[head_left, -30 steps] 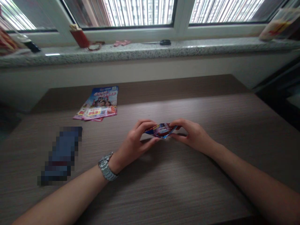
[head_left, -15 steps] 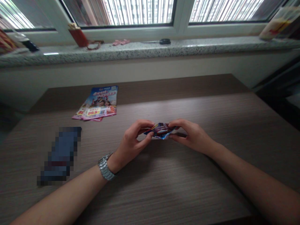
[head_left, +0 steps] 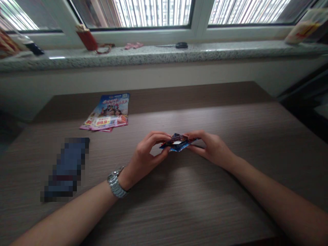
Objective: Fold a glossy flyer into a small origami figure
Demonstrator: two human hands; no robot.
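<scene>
Between my two hands is a small folded piece of printed paper (head_left: 179,147), blue and dark red, with a white gap showing in its middle. My left hand (head_left: 151,150), with a metal watch (head_left: 117,182) on its wrist, pinches the left corner between thumb and fingers. On the other side my right hand (head_left: 208,145) grips the right corner the same way. The paper is held just above the wooden table (head_left: 164,205). Its underside is hidden from me.
Several colourful flyers (head_left: 111,112) lie overlapped at the back left of the table. A pixelated dark blue object (head_left: 68,167) lies nearer on the left. Along the granite sill (head_left: 153,56) are a red container (head_left: 87,38), pink pieces (head_left: 133,45) and a dark-handled tool (head_left: 181,45).
The folded paper has opened wider in its middle, showing a white gap. Both hands still hold it and have shifted slightly to the right.
</scene>
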